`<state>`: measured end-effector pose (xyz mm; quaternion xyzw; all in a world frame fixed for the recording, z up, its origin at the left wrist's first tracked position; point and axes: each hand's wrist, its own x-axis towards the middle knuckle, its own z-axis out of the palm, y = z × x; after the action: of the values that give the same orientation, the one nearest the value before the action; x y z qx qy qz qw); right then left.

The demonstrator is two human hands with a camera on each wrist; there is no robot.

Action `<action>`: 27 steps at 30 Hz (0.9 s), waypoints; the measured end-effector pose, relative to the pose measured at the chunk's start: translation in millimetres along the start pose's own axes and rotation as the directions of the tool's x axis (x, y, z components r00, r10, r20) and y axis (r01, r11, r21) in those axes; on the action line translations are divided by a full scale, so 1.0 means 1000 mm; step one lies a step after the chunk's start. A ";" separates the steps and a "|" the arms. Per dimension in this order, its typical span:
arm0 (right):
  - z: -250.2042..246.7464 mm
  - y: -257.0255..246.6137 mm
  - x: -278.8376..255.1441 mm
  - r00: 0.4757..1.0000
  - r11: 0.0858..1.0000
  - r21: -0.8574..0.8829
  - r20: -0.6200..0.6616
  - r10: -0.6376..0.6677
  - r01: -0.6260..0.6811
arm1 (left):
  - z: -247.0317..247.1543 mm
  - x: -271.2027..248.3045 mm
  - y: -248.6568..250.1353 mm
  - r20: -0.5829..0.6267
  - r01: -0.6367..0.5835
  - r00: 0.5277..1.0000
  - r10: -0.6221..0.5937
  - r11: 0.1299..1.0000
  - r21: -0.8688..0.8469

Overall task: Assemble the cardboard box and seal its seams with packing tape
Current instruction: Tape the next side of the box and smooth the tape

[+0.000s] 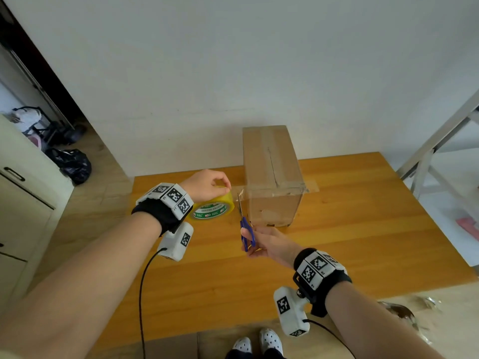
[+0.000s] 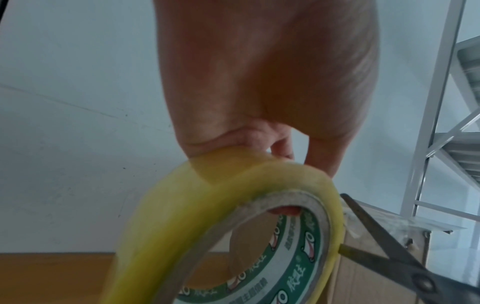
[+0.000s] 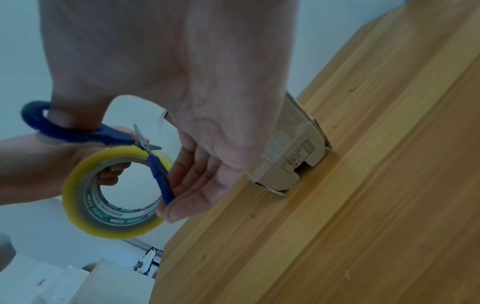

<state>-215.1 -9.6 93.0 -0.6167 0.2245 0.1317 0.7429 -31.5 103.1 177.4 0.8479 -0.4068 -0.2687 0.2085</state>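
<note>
A closed cardboard box (image 1: 272,174) stands on the wooden table (image 1: 363,229), with clear tape across its near top edge. My left hand (image 1: 220,186) grips a yellow tape roll (image 1: 213,207) just left of the box, thumb on the outside and fingers through the core (image 2: 283,209). A short strip of tape (image 1: 241,189) runs from the roll to the box. My right hand (image 1: 252,242) holds blue-handled scissors (image 1: 245,229). Their blades (image 2: 384,246) stand open at that strip, between the tape roll (image 2: 182,205) and the box (image 3: 291,160).
A loose tape end (image 1: 311,186) sticks out past the box's right side. A metal shelf frame (image 1: 440,156) stands to the right, a cream cabinet (image 1: 20,190) to the left. A black bag (image 1: 75,164) lies on the floor. Crumpled clear plastic (image 1: 404,312) lies at the lower right.
</note>
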 end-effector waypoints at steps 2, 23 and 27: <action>0.001 -0.002 0.002 0.999 0.999 0.018 -0.029 -0.026 0.026 | 0.000 0.001 0.002 -0.002 -0.006 1.000 0.006 1.000 0.015; 0.000 -0.008 0.003 0.963 0.985 -0.082 -0.214 -0.164 0.149 | 0.006 0.015 -0.005 -0.005 0.009 1.000 -0.009 0.999 0.034; -0.003 -0.012 0.003 0.966 0.985 -0.117 -0.211 -0.147 0.124 | 0.008 0.020 -0.011 -0.003 0.020 1.000 -0.020 0.984 0.176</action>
<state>-207.6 -15.7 101.8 -0.6789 0.2551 0.0234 0.6881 -19.4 92.4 159.2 0.8672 -0.4204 -0.2330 0.1303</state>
